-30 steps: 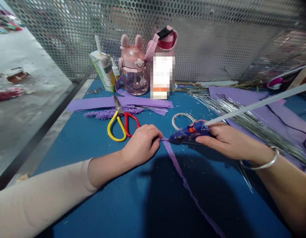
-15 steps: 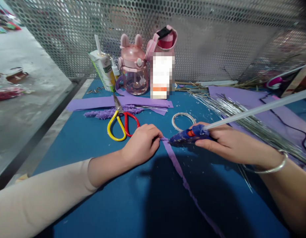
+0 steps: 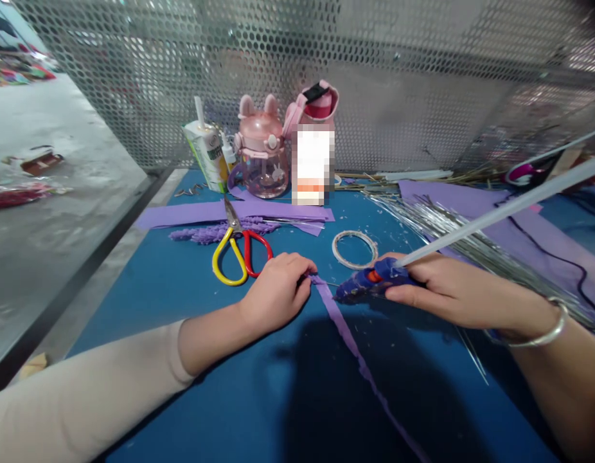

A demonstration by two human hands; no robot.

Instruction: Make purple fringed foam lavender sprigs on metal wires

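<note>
Pinched between the fingers of my left hand [image 3: 281, 286] is the upper end of a long purple paper strip [image 3: 348, 337], which trails down the blue table toward me. A thin wire shows beside that end. My right hand [image 3: 446, 289] is wrapped round a blue glue gun [image 3: 372, 281] with a long translucent glue stick [image 3: 500, 212] in its back. The gun's nozzle is close to the strip's edge; whether they touch I cannot tell. Just beyond my left hand lie scissors [image 3: 238, 241] with one yellow and one red handle. A white tape ring [image 3: 355, 249] rests behind the gun.
Folded purple paper [image 3: 191, 214] and a fluffy purple flower spike [image 3: 201, 233] lie behind the scissors. A drink carton [image 3: 208, 157], a pink bottle [image 3: 265, 154] and a blurred-out upright object [image 3: 313, 164] stand farther back. Thin metal wires [image 3: 461, 235] and a purple sheet [image 3: 533, 225] occupy the right side.
The whole view has shifted a little, so things sit lower in the picture. The glue gun's nozzle is slightly farther from my left fingers, and the wire there now shows. Both hands keep their hold.
</note>
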